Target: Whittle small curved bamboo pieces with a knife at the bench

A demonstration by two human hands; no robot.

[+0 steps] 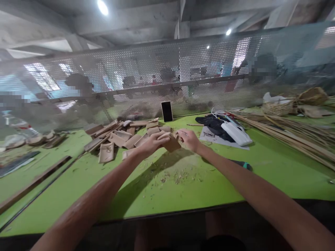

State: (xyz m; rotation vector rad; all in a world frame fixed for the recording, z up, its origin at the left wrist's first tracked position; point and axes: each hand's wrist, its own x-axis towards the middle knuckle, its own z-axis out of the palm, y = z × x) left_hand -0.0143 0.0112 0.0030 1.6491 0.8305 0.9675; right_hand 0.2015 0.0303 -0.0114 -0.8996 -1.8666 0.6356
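My left hand (155, 143) is closed around a flat brown piece of wood or bamboo (172, 145), held tilted above the green tabletop. Close to its right side, my right hand (189, 140) has its fingers curled; whatever they grip is too small or hidden to name. Thin shavings (180, 177) lie scattered on the table below both hands. Just beyond and left of my left hand is a heap of similar pieces, some hollowed like shallow trays, with one light piece (106, 152) at its near edge.
A phone (166, 111) stands upright against the perforated metal screen (146, 69). At right are dark cloth (214, 122), a white device (237, 133), a teal-ended tool (246, 165) and long strips (293, 137). A wooden bar (36, 181) lies left. People sit beyond the screen.
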